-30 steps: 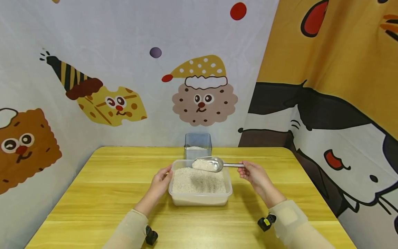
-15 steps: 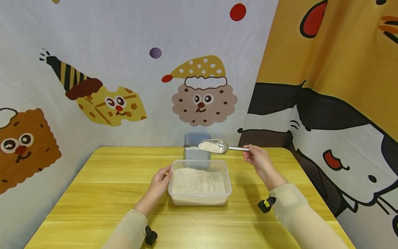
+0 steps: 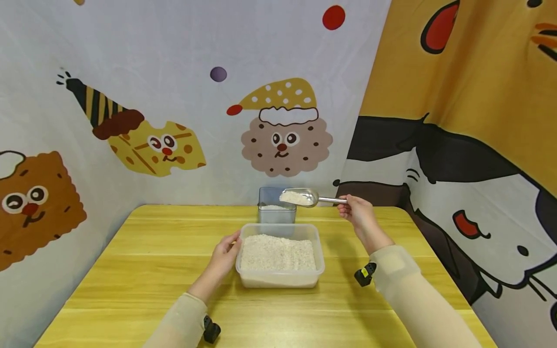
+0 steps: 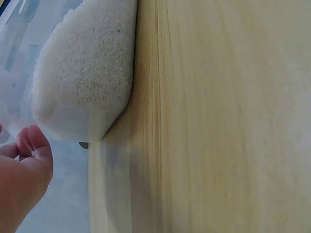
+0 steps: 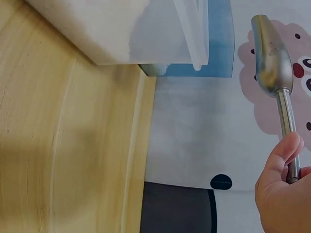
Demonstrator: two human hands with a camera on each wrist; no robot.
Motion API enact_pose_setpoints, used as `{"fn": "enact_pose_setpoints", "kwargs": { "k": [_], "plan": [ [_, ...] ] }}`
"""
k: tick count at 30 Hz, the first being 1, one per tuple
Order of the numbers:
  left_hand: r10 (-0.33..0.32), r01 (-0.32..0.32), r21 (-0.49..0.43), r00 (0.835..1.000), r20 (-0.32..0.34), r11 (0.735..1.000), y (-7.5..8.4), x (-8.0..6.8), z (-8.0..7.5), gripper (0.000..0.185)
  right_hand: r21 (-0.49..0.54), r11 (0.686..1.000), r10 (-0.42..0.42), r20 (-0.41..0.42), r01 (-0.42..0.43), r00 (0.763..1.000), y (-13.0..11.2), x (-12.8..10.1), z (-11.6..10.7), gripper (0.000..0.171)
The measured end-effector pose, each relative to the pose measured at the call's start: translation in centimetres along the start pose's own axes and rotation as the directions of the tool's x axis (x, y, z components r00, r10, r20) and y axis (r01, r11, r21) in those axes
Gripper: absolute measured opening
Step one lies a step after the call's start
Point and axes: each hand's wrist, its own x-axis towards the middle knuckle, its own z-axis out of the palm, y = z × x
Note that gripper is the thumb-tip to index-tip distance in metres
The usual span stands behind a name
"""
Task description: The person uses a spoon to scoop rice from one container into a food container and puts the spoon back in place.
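Note:
My right hand (image 3: 360, 215) grips the handle of a metal scoop (image 3: 310, 197) heaped with rice (image 3: 294, 197). The scoop is held up in the air, its bowl overlapping the right rim of a bluish clear bin (image 3: 277, 216) in the head view. Some white rice shows inside that bin. In front of it sits a clear plastic container (image 3: 280, 280), well filled with rice (image 4: 92, 63). At the container's left edge, my left hand (image 3: 224, 253) holds the rim, the fingers bent against the wall in the left wrist view. The scoop bowl's underside faces the right wrist camera.
Both containers stand on a yellow wood-grain table (image 3: 165, 261), the bin near its back edge. A cloth (image 3: 174, 58) with cartoon prints hangs close behind and along both sides. Each sleeve carries a small black wrist camera (image 3: 212, 330).
My right hand has raised the rice-filled scoop from over the front container up and back toward the bin. The left hand and both containers have stayed in place.

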Motion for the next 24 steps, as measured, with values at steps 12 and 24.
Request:
{"fn": "enact_pose_setpoints", "kwargs": {
  "k": [12,24],
  "plan": [
    [-0.01,0.01,-0.005,1.0,0.017,1.0,0.8,-0.3,-0.2,0.045,-0.124,0.992,-0.04,-0.044,0.034,0.998,-0.1,1.1,0.1,0.031],
    [-0.006,0.006,-0.006,1.0,0.02,1.0,1.1,-0.5,-0.3,0.044,-0.192,0.979,-0.075,-0.067,0.061,0.995,-0.6,1.3,0.4,0.033]
  ]
}}
